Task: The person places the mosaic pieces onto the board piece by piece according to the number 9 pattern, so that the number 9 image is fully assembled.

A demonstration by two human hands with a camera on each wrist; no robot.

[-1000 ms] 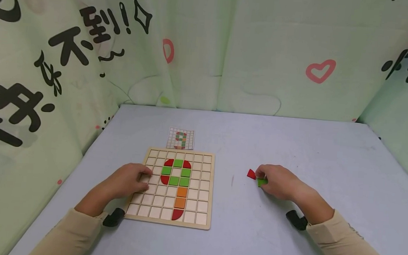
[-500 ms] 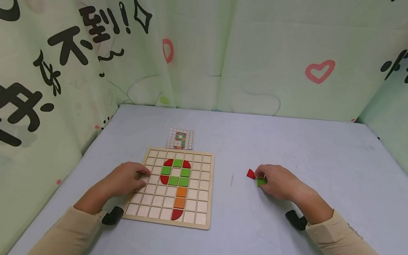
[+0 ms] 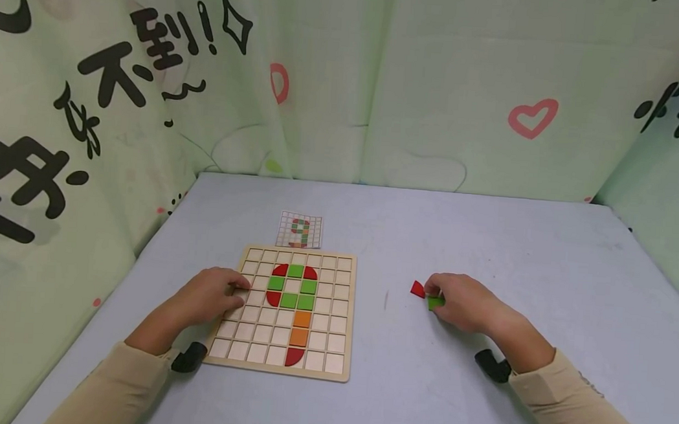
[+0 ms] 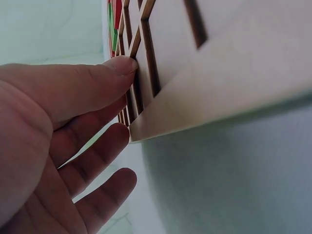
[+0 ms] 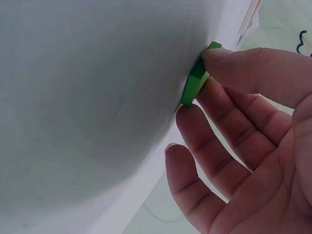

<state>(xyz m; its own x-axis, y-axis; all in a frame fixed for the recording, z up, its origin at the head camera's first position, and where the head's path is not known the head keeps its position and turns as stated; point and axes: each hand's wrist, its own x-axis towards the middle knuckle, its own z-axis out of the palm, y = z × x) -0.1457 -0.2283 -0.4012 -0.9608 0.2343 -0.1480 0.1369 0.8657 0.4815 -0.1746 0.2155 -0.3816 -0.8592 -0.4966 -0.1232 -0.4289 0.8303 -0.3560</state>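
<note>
In the head view my left hand (image 3: 208, 297) rests at the left edge of a wooden grid board (image 3: 341, 368). In the left wrist view its thumb lies on the board's face and the other fingers extend loosely by the edge. Green, red and orange tiles form a 9-like figure on the grid, with rounded red tiles (image 3: 293, 357) at several corners and orange squares (image 3: 301, 337) in the stem. Out on the table, my right hand (image 3: 468, 302) pinches a green tile (image 5: 194, 83) between thumb and fingertips, close to the tabletop. A loose red piece (image 3: 418, 289) lies beside those fingertips.
Behind the board lies a small printed card (image 3: 315, 231) showing a similar coloured figure on a grid. The white table (image 3: 490, 234) is bordered at the back and sides by a pale green curtain (image 3: 441, 82) with black lettering and red hearts.
My left hand has shifted very slightly to the left along the board's edge. The right hand stays in place with the green tile, and the red piece has not moved.
</note>
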